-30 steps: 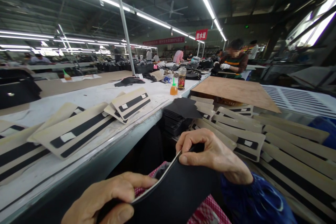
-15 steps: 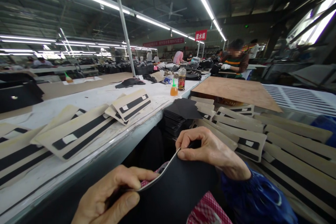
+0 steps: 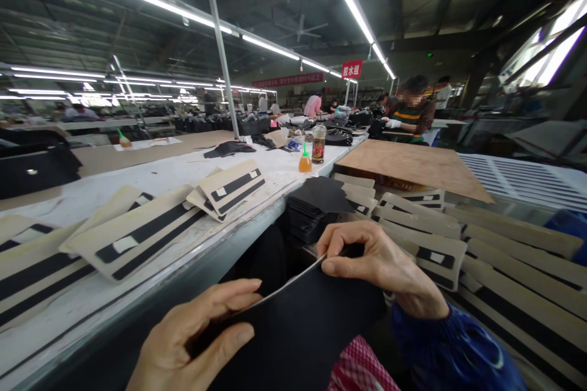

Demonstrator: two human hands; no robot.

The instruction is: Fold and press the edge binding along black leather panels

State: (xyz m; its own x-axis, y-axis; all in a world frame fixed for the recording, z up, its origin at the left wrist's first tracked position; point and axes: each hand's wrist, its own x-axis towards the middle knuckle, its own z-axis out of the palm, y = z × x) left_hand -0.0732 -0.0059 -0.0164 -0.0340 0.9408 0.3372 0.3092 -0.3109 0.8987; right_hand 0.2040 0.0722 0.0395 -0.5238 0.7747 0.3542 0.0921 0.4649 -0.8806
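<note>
A black sheet with a thin pale edge [image 3: 293, 324] hangs between my hands over my lap. My right hand [image 3: 367, 256] pinches its upper right edge between thumb and bent fingers. At the sheet's left end is my left hand [image 3: 202, 336], its thumb on the near face and its fingers behind the edge, loosely around it. Just beyond my right hand lies a stack of black pieces [image 3: 316, 201]. Beige panels with black strips [image 3: 151, 229] rest on the table to the left, and more beige panels [image 3: 435, 253] lie in overlapping rows at the right.
The white-covered table [image 3: 169, 177] runs away on the left. On it stand an orange glue bottle [image 3: 305, 162] with a green tip and a clear bottle [image 3: 318, 145]. A brown board [image 3: 408, 165] lies at the right, with a person [image 3: 413, 111] beyond it.
My left fingers have loosened and spread a little along the sheet's edge. The sheet's edge is straighter, and my right hand has shifted slightly right, still pinching it.
</note>
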